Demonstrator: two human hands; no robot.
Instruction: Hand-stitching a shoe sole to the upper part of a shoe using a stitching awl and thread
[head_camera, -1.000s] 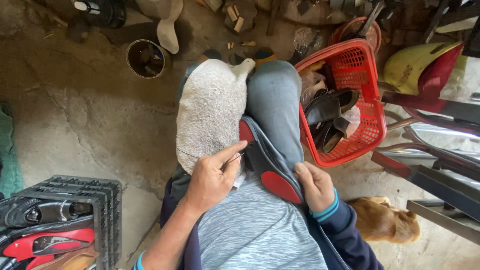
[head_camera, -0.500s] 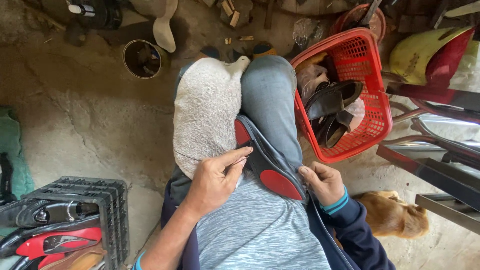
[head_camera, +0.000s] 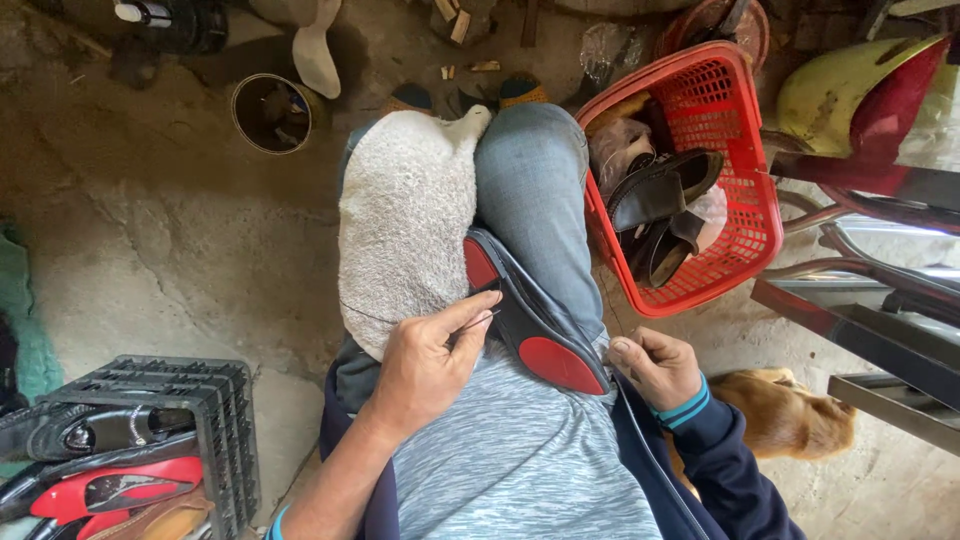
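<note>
A dark shoe with a red sole (head_camera: 535, 325) lies wedged between my knees, sole up, next to a grey-white towel (head_camera: 405, 220) draped over my left thigh. My left hand (head_camera: 430, 360) pinches a thin needle at the shoe's edge, fingertips touching the rim. My right hand (head_camera: 655, 368) sits at the shoe's heel end, fingers closed as if on a thread, which is too fine to see clearly.
A red plastic basket (head_camera: 745, 190) with dark sandals stands at my right. A black crate (head_camera: 215, 410) holding shoes is at lower left. A round tin (head_camera: 270, 112) stands on the concrete floor ahead. A brown dog (head_camera: 790, 415) lies by metal bars at right.
My left hand has shifted slightly along the shoe's edge with the needle. My right hand has stayed near the heel.
</note>
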